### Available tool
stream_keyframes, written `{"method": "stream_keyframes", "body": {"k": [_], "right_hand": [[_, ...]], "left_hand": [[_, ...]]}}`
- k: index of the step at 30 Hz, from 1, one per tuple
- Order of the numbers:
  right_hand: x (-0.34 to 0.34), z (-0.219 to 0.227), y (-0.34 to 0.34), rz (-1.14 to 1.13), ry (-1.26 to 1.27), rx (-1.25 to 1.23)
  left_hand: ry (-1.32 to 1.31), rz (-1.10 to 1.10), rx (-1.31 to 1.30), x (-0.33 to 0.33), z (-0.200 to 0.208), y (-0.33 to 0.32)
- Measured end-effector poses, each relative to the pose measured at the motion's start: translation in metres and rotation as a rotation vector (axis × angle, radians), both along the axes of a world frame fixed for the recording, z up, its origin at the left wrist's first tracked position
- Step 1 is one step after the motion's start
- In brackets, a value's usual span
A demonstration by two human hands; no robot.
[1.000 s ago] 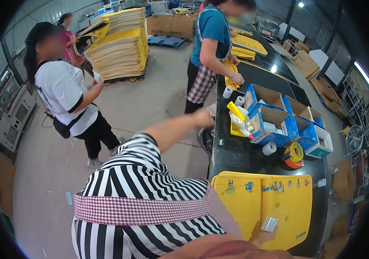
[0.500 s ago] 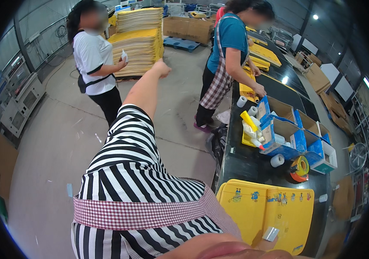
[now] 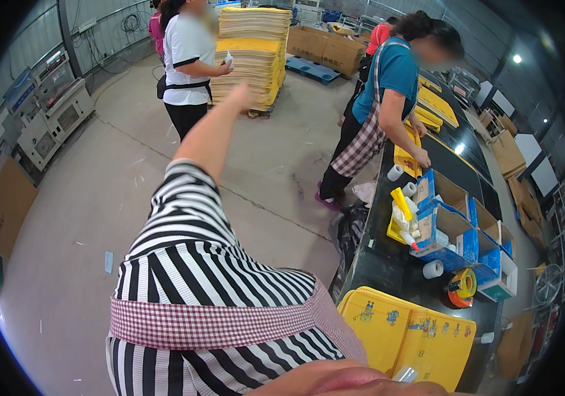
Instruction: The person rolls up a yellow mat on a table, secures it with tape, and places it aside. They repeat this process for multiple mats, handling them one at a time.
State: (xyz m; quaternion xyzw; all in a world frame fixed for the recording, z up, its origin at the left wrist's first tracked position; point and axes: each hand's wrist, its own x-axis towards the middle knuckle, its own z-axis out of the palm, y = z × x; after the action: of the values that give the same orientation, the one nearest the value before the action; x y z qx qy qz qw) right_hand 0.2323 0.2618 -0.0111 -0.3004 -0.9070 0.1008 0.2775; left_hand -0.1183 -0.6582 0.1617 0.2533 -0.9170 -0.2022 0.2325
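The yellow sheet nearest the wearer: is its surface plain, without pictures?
No, the yellow sheet bears small printed figures near its far edge.

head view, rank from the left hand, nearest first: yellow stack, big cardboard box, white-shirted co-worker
1. White-shirted co-worker: beyond the left hand, to its left.
2. Yellow stack: partly behind the co-worker.
3. Big cardboard box: farther back, right of the stack.

The blurred left hand is outstretched; yellow mats lie on the black table near 2 tape rolls.
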Motion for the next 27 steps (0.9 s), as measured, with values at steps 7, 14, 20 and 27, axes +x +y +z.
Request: {"method": "stream_keyframes", "body": {"k": [7,14,20,27], "right_hand": [[-0.013,0.008,-0.007,-0.038,-0.314,0.059],[-0.008,-0.048,0.046,0.073,0.222,-0.636],[-0.006,0.02,-0.014,0.007,-0.087,-0.059],[0.005,-0.038,0.046,0.41,0.066,-0.126]], "left_hand": [[-1.184,-0.442,0.107,0.167,-0.304,0.169],[-1.106,-0.83,-0.022,0.165,-0.34,0.292],[-0.934,-0.779,-0.001,0.129,-0.321,0.301],[-1.15,-1.024,-0.135,0.185,-0.383,0.291]]}}
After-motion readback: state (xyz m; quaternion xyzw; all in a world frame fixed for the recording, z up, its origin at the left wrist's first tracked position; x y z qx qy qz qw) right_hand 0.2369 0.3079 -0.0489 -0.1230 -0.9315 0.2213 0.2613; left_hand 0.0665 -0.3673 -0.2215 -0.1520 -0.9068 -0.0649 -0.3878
